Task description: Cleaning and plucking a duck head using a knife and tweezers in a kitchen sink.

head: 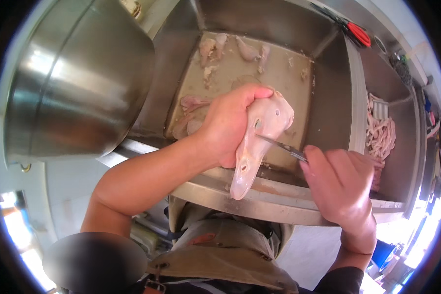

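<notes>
My left hand [224, 125] grips a pale plucked duck head [266, 121] above a stainless steel sink [327, 92]. Its bill points down toward the sink's front edge, and the eye and nostril openings face up. In my right hand [338, 180] is a slim pointed metal tool, apparently tweezers [284, 146]. The tip meets the skin just below the eye. My palm and fingers hide the tool's rear end. Beneath my hands, the sink holds cloudy water with several pale poultry pieces [248, 49] and loose scraps.
A large steel pot [84, 84] stands at the left. The neighbouring basin on the right holds a heap of pale, strip-like meat pieces [381, 136] and a ridged metal piece [380, 110]. Red-handled scissors [358, 33] lie on the far ledge. The sink's front rim [250, 209] runs before my apron [220, 261].
</notes>
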`<act>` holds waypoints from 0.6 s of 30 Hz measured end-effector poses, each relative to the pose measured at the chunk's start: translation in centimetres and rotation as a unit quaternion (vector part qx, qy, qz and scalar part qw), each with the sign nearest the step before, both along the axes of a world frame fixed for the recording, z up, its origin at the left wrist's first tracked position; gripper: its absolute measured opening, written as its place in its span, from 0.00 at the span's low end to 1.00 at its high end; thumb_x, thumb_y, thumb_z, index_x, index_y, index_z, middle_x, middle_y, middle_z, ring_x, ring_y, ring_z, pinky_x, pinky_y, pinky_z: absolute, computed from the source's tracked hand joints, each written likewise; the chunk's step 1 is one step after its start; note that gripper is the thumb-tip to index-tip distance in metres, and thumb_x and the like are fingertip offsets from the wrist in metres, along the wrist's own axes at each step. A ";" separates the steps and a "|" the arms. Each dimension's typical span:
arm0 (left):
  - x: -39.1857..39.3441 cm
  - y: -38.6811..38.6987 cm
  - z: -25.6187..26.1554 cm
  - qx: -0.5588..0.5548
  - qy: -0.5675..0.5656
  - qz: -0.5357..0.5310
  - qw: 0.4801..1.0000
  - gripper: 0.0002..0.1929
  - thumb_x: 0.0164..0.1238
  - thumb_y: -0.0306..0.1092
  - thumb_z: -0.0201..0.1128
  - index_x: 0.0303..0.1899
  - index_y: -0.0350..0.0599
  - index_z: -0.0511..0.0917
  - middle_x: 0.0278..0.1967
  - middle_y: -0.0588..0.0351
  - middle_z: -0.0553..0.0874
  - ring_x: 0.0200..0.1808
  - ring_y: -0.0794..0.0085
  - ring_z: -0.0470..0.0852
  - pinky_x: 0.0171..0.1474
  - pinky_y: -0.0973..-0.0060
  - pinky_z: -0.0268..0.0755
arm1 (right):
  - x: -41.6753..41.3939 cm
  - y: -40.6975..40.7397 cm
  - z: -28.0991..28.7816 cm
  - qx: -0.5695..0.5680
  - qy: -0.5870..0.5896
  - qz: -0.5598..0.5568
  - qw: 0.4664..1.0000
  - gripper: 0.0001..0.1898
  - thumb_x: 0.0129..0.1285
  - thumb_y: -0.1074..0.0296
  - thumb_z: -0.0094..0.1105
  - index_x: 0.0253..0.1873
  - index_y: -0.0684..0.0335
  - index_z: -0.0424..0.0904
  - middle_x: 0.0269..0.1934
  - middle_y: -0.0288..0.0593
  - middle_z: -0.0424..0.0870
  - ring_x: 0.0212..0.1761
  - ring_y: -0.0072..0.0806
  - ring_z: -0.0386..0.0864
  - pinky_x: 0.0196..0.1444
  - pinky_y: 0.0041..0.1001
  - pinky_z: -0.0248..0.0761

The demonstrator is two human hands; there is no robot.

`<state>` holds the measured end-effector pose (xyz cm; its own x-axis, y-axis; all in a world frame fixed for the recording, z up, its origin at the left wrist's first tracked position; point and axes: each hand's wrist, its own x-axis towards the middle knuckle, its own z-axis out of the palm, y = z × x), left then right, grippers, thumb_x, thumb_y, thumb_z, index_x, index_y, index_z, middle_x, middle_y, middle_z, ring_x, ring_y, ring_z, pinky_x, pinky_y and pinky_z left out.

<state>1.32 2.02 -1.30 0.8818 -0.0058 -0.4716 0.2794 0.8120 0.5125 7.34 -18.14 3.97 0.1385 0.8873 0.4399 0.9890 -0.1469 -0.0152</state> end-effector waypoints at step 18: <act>-0.6 0.0 0.2 0.037 -0.024 -0.082 0.996 0.11 0.67 0.44 0.50 0.44 0.51 0.74 0.33 0.52 0.82 0.29 0.64 0.81 0.22 0.66 0.72 | 0.4 -1.4 -0.8 0.004 0.023 0.052 0.998 0.10 0.48 0.71 0.67 0.37 0.63 0.79 0.21 0.33 0.61 0.17 0.24 0.67 0.17 0.25 0.56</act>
